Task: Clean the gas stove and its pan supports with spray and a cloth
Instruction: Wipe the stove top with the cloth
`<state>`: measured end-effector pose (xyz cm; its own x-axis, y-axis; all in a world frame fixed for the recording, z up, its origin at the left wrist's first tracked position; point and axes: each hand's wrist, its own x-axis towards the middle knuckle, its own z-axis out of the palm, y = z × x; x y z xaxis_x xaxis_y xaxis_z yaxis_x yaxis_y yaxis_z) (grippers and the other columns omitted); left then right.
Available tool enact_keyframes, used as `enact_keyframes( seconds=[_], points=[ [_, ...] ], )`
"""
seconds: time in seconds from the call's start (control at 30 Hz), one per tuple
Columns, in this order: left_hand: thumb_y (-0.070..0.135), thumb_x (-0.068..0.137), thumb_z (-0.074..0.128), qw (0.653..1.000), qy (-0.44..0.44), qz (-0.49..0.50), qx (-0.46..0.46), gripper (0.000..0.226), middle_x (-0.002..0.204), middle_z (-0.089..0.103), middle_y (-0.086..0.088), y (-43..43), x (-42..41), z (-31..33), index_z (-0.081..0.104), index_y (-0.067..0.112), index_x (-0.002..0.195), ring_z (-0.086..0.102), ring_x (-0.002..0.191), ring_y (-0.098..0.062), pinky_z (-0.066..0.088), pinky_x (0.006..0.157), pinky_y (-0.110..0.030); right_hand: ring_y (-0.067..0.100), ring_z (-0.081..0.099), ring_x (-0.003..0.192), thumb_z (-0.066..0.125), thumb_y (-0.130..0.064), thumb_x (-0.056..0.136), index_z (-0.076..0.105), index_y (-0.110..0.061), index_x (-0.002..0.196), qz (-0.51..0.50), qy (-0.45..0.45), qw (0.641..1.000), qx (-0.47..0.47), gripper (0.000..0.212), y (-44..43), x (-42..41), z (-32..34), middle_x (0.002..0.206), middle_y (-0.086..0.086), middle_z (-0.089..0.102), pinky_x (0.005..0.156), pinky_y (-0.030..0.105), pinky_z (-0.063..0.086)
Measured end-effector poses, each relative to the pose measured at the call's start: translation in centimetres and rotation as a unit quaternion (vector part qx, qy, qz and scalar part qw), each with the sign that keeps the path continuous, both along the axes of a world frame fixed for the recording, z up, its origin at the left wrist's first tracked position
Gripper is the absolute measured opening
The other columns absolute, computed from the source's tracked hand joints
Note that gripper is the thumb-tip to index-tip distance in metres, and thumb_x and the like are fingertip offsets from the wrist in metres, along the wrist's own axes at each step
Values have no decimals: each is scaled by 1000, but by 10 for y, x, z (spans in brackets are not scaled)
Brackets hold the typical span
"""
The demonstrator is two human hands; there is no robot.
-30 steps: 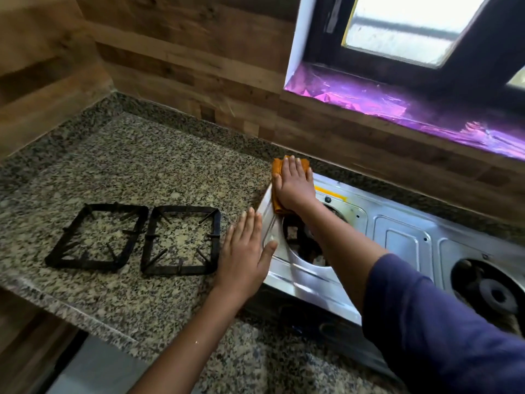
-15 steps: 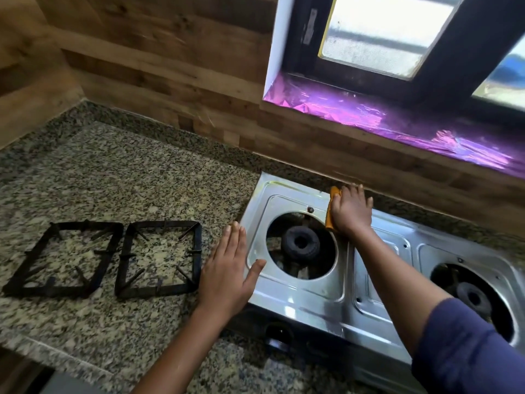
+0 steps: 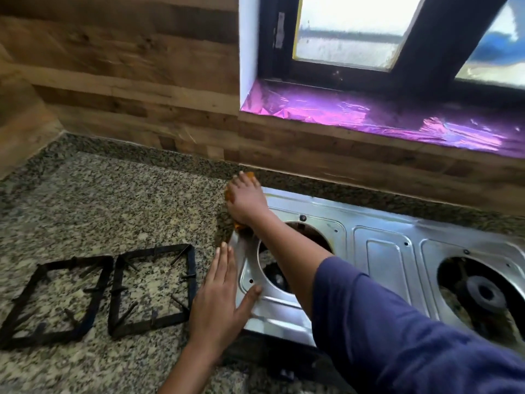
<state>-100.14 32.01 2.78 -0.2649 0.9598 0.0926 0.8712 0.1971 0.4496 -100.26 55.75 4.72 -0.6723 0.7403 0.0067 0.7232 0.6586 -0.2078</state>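
Note:
A steel two-burner gas stove (image 3: 380,251) lies on the granite counter at the right. My right hand (image 3: 245,201) presses an orange cloth (image 3: 240,227) flat onto the stove's far left corner; the hand hides most of the cloth. My left hand (image 3: 220,297) rests flat with straight fingers against the stove's left edge, thumb on the steel. Two black pan supports (image 3: 153,288) (image 3: 56,301) lie side by side on the counter to the left of the stove. My forearm covers the left burner; the right burner (image 3: 485,292) is in plain sight.
The granite counter (image 3: 113,200) stretches left and back to a wood-panelled wall (image 3: 127,81). A window sill lined with purple foil (image 3: 383,115) runs above the stove. The counter's front edge is at the lower left.
My right hand has slid the cloth left along the stove's back edge, from the middle to the far left corner. The left hand stays at the stove's left edge.

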Motion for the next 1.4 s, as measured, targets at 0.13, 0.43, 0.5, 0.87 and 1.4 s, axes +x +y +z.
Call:
enact_keyframes(
  seconds=[0.13,0.43,0.5,0.87,1.4],
  points=[
    [85,80,1,1000,7,4,8,95,161,-10,6,-1,1,1,-7,23,153,-5,149,-11,29,111,-31,27,11,150,46,-20,96,32,-7,149,71,47,996,-29,56,-9,20,4,160,16,20,120,39,6],
    [71,92,9,998,32,18,43,91,162,0,-15,-3,0,-4,3,3,153,3,150,-27,9,120,-36,22,55,113,45,-18,99,52,-10,134,78,275,909,-304,36,-88,67,25,127,9,58,99,36,42],
    [69,93,6,998,59,13,25,90,162,-1,-17,-4,-1,-5,8,3,153,1,150,-27,10,120,-39,15,56,91,45,-13,101,55,-6,127,1,397,829,-394,29,-95,83,41,108,7,58,85,31,49],
    [76,88,1,998,54,8,34,89,162,-5,-4,-2,1,-8,0,15,154,-4,150,-17,9,122,-36,25,59,110,49,-8,92,57,-12,126,-266,350,896,-70,35,-42,253,14,120,8,61,86,24,47],
    [78,86,0,999,48,9,19,95,161,12,-2,-4,4,-4,20,14,153,11,149,-16,22,118,-36,13,18,148,48,-25,101,34,-19,150,-82,147,984,-53,51,-48,255,-4,159,-2,24,120,36,23]
  ],
)
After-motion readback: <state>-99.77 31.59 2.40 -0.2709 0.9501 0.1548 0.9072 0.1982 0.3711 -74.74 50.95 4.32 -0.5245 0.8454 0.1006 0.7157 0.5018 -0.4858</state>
